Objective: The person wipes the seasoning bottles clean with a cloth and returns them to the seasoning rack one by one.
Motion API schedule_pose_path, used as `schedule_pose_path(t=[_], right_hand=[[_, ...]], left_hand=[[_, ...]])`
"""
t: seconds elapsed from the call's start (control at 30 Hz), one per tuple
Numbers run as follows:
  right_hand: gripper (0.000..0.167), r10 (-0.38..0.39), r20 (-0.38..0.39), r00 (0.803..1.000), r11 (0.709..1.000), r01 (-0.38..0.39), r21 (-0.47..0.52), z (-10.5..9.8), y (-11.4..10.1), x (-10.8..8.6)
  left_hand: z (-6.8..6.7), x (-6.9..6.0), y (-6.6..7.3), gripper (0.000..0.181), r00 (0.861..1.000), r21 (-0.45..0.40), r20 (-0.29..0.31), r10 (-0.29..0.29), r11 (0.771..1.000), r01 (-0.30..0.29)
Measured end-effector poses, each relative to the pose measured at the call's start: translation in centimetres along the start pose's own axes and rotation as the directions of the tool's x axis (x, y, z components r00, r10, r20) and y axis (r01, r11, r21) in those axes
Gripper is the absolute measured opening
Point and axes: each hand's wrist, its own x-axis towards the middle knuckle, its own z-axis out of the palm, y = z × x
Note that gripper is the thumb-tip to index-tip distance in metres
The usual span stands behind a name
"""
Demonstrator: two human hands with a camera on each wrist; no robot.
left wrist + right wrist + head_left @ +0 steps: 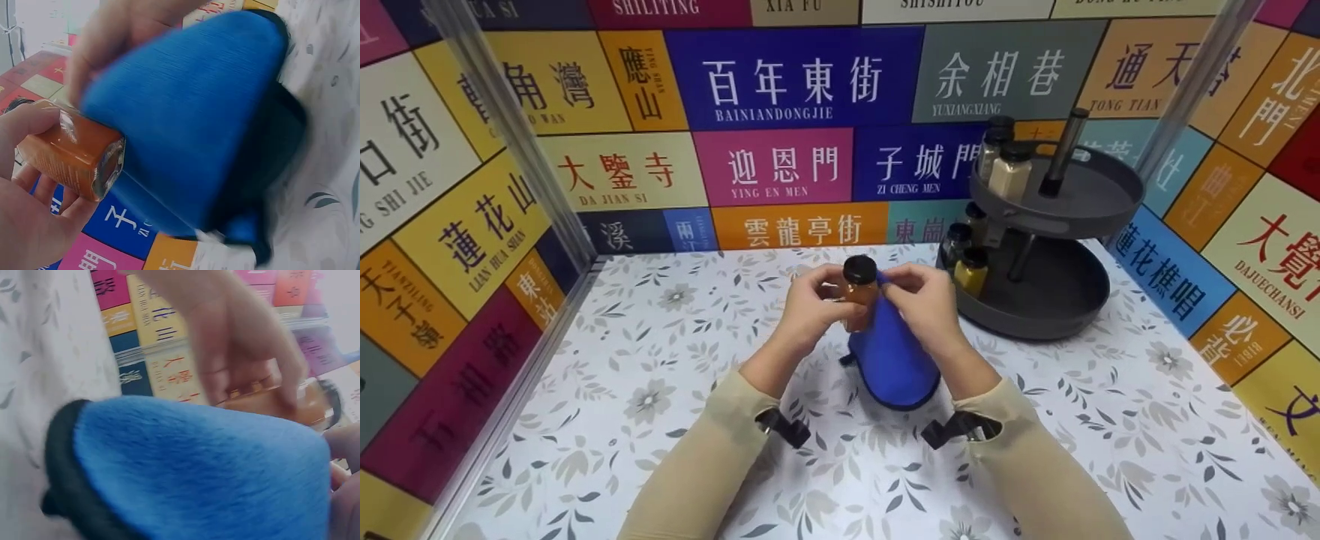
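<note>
My left hand [808,304] grips a small clear spice jar [856,300] with a black cap and orange-brown contents, held upright above the table. In the left wrist view the jar [70,149] lies between thumb and fingers, its base towards a blue fuzzy mitt-like cloth [180,107]. My right hand [926,304] pinches the upper end of this blue cloth [894,356], which hangs down with its black-edged rounded end lowest. Close behind the jar, the cloth hides part of the left fingers in the right wrist view. Whether jar and cloth touch I cannot tell.
A dark grey two-tier round rack [1065,296] stands at the back right. Its lower tier bears a yellow-filled jar [971,274] and other dark-capped jars; a pale-filled jar [1010,172] stands above. Panels with lettering [791,79] enclose the flower-patterned tabletop [660,360].
</note>
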Motion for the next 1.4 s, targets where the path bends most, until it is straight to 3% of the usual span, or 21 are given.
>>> schedule_pose_path(t=[0.13,0.27,0.63,0.8,0.97,1.13,1.23,1.3,1.4], right_hand=[[0.016,-0.028,-0.038,0.999,0.993,0.032,0.111,-1.0,-1.1,0.0],[0.016,-0.033,-0.041,0.999,0.991,0.038,0.132,-1.2,-1.3,0.2],[0.008,0.051,0.085,0.995,0.999,-0.050,-0.012,1.1,2.9,0.7],[0.009,0.088,0.091,0.992,0.992,-0.079,-0.095,1.3,3.2,0.6],[0.011,0.055,0.026,0.998,0.985,-0.050,-0.164,1.0,2.4,0.6],[0.012,-0.038,0.011,0.999,0.970,0.040,-0.241,0.3,1.1,0.4],[0.012,-0.045,0.003,0.999,0.988,0.045,-0.147,-0.4,0.3,0.4],[0.013,-0.031,-0.013,0.999,0.999,0.030,-0.031,-0.9,-0.2,0.5],[0.014,-0.028,-0.038,0.999,0.989,0.033,0.144,-1.5,-1.1,0.4]], left_hand=[[0.3,0.0,-0.5,0.048,0.999,0.010,0.045,-0.013,1.000,0.012],[0.3,0.1,-0.6,0.048,0.997,0.021,0.071,-0.011,1.000,0.010],[-0.5,0.1,0.8,0.047,0.997,0.023,0.056,0.060,0.998,-0.061],[-0.4,0.1,1.0,0.046,0.997,0.051,0.038,0.072,0.996,-0.074],[-0.2,0.0,1.0,0.046,0.996,0.048,0.038,0.079,0.996,-0.081],[0.1,-0.1,0.4,0.049,0.997,0.051,0.050,0.062,0.997,-0.064],[0.3,-0.2,0.0,0.050,0.998,0.052,0.051,0.035,0.998,-0.038],[0.5,-0.3,-0.2,0.050,0.999,0.050,0.051,0.019,0.999,-0.021],[0.7,-0.5,-0.1,0.051,0.998,0.044,0.065,0.006,0.999,-0.009]])
